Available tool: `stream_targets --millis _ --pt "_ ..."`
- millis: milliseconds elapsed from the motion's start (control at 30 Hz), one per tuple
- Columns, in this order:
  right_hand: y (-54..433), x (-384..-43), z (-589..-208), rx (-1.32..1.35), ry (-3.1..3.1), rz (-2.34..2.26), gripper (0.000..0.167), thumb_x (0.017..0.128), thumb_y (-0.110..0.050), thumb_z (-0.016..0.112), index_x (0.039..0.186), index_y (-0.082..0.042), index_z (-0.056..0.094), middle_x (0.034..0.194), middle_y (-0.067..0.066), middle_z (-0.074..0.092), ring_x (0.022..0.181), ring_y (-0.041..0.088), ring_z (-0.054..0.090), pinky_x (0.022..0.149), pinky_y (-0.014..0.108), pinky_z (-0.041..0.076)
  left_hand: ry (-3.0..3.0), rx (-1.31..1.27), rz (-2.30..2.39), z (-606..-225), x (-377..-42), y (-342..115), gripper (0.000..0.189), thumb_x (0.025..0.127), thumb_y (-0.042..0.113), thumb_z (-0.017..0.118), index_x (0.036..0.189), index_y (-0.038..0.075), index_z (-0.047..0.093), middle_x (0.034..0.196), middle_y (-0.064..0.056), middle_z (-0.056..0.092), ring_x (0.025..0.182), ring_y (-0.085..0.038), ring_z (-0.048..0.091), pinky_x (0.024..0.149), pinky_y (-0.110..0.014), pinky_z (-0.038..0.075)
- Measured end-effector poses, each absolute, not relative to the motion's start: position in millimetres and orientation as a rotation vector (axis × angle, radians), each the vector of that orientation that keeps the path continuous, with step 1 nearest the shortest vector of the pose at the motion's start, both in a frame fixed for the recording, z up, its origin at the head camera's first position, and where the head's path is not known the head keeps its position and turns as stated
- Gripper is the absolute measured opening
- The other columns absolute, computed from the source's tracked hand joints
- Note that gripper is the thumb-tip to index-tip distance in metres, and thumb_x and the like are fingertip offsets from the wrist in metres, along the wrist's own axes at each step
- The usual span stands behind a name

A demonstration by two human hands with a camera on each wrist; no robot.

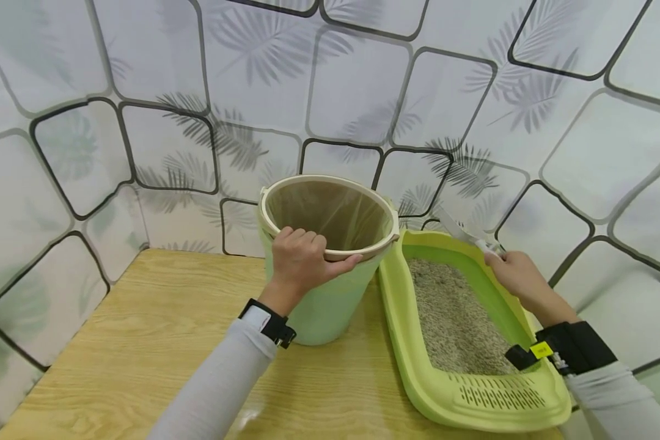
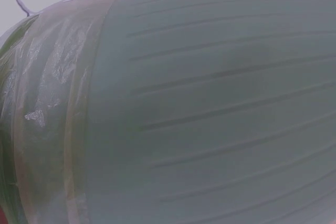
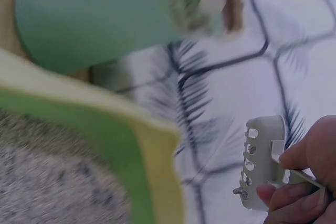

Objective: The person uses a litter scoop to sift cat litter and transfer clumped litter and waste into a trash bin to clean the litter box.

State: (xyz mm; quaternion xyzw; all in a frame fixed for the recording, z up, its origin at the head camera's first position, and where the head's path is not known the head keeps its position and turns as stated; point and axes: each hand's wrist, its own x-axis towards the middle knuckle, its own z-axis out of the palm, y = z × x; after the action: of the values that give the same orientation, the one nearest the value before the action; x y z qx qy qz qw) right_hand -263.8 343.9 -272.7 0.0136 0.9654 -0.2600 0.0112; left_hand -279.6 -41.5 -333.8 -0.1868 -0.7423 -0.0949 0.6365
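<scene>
My left hand grips the near rim of a pale green trash can, fingers curled over the edge and thumb along the outside. A thin see-through bag lines the can and folds over its rim. The left wrist view shows the can's ribbed side, but not the hand. In my right hand is a white litter scoop with holes, held by its handle above the far right side of a litter box. A small grey bit clings to the scoop. Grey-brown litter covers the box's floor.
Can and box stand side by side on a wood-grain tabletop. Patterned sheets rise right behind them and along both sides. The box's front lip is slotted and lies near the table's front edge.
</scene>
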Motion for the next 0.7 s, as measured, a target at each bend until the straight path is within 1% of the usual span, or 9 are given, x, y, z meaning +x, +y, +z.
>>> stream_targets --millis 100,200,233,300,400,467,500,567,700 --pt "309 -266 -238 -0.136 3.127 -0.678 0.046 0.103 -0.043 0.031 0.078 -0.006 0.044 0.058 0.0 0.034 0.049 0.014 0.033 0.049 0.032 0.032 -1.696 -0.426 -0.214 -333 -279 -43 0.072 0.073 0.075 0.055 0.04 0.016 0.031 0.039 0.003 0.029 0.035 -0.016 0.03 0.045 -0.031 0.028" --pt "270 -270 -214 -0.287 3.295 -0.353 0.041 0.103 -0.04 0.032 0.086 -0.005 0.046 0.062 0.004 0.038 0.049 0.018 0.034 0.046 0.031 0.028 -1.694 -0.43 -0.206 -332 -279 -43 0.072 0.073 0.075 0.056 0.04 0.016 0.031 0.039 0.004 0.029 0.035 -0.015 0.03 0.045 -0.031 0.028" --pt "256 -272 -211 -0.353 3.358 -0.191 0.039 0.102 -0.038 0.033 0.085 -0.006 0.046 0.062 0.004 0.037 0.049 0.018 0.034 0.045 0.03 0.027 -1.693 -0.43 -0.203 -332 -279 -42 0.072 0.072 0.075 0.056 0.04 0.016 0.031 0.039 0.004 0.029 0.035 -0.015 0.03 0.045 -0.03 0.028" --pt "231 -278 -209 -0.529 3.474 0.155 0.033 0.102 -0.03 0.035 0.081 -0.007 0.045 0.059 0.002 0.034 0.047 0.016 0.029 0.042 0.029 0.023 -1.691 -0.43 -0.201 -333 -279 -42 0.072 0.071 0.075 0.058 0.04 0.016 0.031 0.039 0.004 0.028 0.035 -0.015 0.03 0.045 -0.03 0.027" --pt "201 -285 -215 -0.923 3.575 0.759 0.028 0.099 -0.016 0.041 0.072 -0.007 0.043 0.056 0.0 0.024 0.048 0.011 0.017 0.042 0.027 0.016 -1.688 -0.428 -0.198 -333 -279 -41 0.073 0.069 0.076 0.06 0.04 0.016 0.03 0.038 0.004 0.028 0.035 -0.015 0.029 0.045 -0.03 0.027" --pt "186 -286 -220 -1.168 3.572 1.075 0.027 0.097 -0.008 0.045 0.07 -0.007 0.044 0.055 -0.001 0.022 0.052 0.01 0.01 0.045 0.026 0.012 -1.685 -0.427 -0.194 -333 -279 -40 0.073 0.068 0.076 0.06 0.04 0.016 0.03 0.038 0.004 0.028 0.035 -0.015 0.029 0.045 -0.03 0.027" --pt "180 -287 -222 -1.266 3.554 1.207 0.027 0.096 -0.006 0.048 0.069 -0.006 0.045 0.054 0.0 0.023 0.052 0.01 0.009 0.045 0.026 0.012 -1.685 -0.425 -0.189 -334 -280 -40 0.073 0.068 0.076 0.06 0.04 0.016 0.03 0.038 0.004 0.028 0.035 -0.014 0.029 0.045 -0.029 0.027" --pt "171 -286 -225 -1.367 3.514 1.371 0.021 0.095 -0.007 0.053 0.074 -0.005 0.051 0.052 0.001 0.031 0.051 0.01 0.01 0.045 0.026 0.012 -1.687 -0.42 -0.183 -334 -279 -41 0.073 0.068 0.076 0.06 0.04 0.016 0.03 0.038 0.004 0.028 0.035 -0.014 0.03 0.045 -0.029 0.027" --pt "158 -285 -227 -1.393 3.422 1.532 0.01 0.096 -0.011 0.056 0.091 -0.005 0.063 0.055 0.003 0.048 0.045 0.01 0.019 0.043 0.025 0.017 -1.695 -0.399 -0.183 -334 -279 -44 0.073 0.068 0.077 0.06 0.039 0.016 0.031 0.038 0.004 0.028 0.034 -0.015 0.031 0.045 -0.029 0.027"
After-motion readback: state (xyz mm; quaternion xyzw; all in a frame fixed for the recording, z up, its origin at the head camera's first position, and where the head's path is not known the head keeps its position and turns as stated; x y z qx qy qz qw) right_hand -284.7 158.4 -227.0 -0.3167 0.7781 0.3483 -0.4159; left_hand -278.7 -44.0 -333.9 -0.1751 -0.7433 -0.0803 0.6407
